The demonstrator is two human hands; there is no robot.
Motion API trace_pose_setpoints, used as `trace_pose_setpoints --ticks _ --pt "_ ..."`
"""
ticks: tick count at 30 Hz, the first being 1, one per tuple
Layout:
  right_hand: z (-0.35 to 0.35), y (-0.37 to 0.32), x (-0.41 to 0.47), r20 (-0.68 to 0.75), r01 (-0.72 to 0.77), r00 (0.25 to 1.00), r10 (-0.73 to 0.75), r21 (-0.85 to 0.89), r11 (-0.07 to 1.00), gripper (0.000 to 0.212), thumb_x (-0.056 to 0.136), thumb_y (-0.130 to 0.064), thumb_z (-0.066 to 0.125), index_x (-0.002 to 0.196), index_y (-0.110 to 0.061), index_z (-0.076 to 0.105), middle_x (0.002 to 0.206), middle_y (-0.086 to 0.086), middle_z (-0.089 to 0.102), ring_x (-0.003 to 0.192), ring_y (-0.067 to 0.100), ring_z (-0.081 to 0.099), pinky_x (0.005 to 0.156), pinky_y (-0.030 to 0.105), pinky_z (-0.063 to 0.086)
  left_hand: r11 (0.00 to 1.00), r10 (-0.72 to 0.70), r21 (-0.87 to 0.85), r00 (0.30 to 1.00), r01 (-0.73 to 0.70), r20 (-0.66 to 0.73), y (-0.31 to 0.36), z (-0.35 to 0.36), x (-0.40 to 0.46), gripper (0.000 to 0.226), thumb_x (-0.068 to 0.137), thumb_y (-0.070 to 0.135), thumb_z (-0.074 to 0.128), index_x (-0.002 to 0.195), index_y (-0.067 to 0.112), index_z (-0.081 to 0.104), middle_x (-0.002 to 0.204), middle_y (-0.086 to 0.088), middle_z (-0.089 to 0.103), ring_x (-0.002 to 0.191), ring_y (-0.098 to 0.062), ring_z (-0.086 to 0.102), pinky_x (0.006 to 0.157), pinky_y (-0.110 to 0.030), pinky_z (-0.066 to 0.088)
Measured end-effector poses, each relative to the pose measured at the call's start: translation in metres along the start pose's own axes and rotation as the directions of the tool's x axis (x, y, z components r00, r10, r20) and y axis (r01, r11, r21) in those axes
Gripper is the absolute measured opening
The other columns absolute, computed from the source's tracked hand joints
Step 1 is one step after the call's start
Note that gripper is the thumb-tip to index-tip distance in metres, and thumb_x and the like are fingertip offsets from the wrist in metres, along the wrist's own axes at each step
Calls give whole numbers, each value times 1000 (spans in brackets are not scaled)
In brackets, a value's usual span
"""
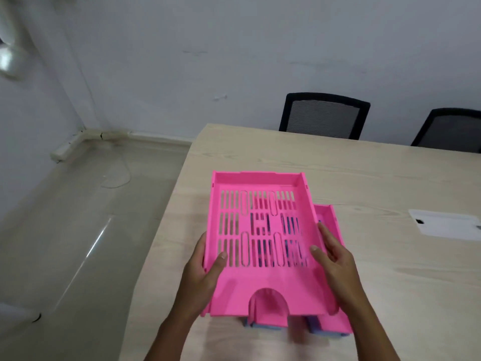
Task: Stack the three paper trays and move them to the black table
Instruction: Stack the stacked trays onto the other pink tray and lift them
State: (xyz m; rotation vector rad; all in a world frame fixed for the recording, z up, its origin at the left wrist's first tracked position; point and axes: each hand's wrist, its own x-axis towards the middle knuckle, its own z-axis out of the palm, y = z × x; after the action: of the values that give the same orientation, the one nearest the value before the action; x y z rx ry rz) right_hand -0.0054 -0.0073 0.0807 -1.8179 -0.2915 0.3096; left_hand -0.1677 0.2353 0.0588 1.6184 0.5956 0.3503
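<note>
I hold a pink slotted paper tray (260,290) by both long sides, a little above the light wood table (364,178). My left hand (205,272) grips its left wall, thumb inside. My right hand (335,259) grips the right wall, thumb on the tray floor. Beneath it and shifted to the right lies a second pink tray (330,220), its right wall and front corner showing. Under that, a blue tray (268,327) peeks out at the front edge; most of it is hidden.
Two black mesh office chairs (325,113) (450,128) stand at the table's far side. A white cable cover plate (442,224) sits in the tabletop at right. Left of the table is a glossy beige floor (78,230) with a loose cable near the wall.
</note>
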Motion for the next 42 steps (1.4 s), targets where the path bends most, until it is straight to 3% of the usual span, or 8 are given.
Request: trace_pose_setpoints --ticks 4,8,12,16,19,28,35,42 --pt "-45 13 5 -14 -29 999 30 29 999 63 94 -9 66 150 -26 43 143 -20 49 105 -29 55 87 5 50 1000 -6 13 999 5 49 8 44 1 57 91 42 63 142 40 39 119 42 61 111 14 60 85 -4 49" --pt "-74 23 8 -37 -50 998 51 42 998 79 81 -35 69 154 -21 40 149 -14 44 97 -30 57 69 1 51 998 -45 39 996 42 81 14 77 5 76 84 54 60 151 30 35 145 10 55 132 -10 53 111 -41 45" --pt "-89 34 12 -26 -61 998 63 52 997 83 78 -38 68 154 -22 39 151 -11 45 98 -16 61 67 8 56 996 -67 72 994 61 90 20 97 6 76 83 56 60 151 31 35 142 8 58 129 -9 55 110 -46 45" --pt "-97 46 13 -34 -85 996 87 54 995 67 92 -22 67 153 -23 39 156 -4 44 126 18 59 99 43 55 991 -93 106 992 83 87 21 107 5 78 84 56 61 152 29 33 145 6 55 132 -12 53 111 -47 44" --pt "-99 52 12 -33 -107 993 109 58 993 64 95 -19 66 152 -24 40 157 -1 45 132 24 55 107 56 48 987 -106 128 991 95 85 21 111 3 73 86 55 61 150 31 36 139 7 61 126 -11 59 107 -48 48" --pt "-95 55 13 -36 -124 991 130 126 984 65 94 -24 66 153 -25 39 155 -5 45 132 20 54 104 45 51 982 -130 143 989 119 68 19 115 4 78 81 56 61 150 28 37 135 6 63 121 -11 62 105 -47 50" --pt "-90 58 8 -41 -129 990 134 119 985 64 95 -23 66 153 -26 39 157 -5 43 137 20 50 111 53 46 981 -139 148 987 126 75 14 112 5 77 80 54 60 149 28 38 126 9 66 110 -12 68 97 -46 56" --pt "-89 61 6 -48 -122 990 129 120 985 66 94 -25 66 154 -27 38 157 -5 43 137 20 51 110 53 46 982 -139 139 987 127 80 12 112 3 78 81 52 61 150 26 35 132 4 64 116 -16 66 101 -50 53"
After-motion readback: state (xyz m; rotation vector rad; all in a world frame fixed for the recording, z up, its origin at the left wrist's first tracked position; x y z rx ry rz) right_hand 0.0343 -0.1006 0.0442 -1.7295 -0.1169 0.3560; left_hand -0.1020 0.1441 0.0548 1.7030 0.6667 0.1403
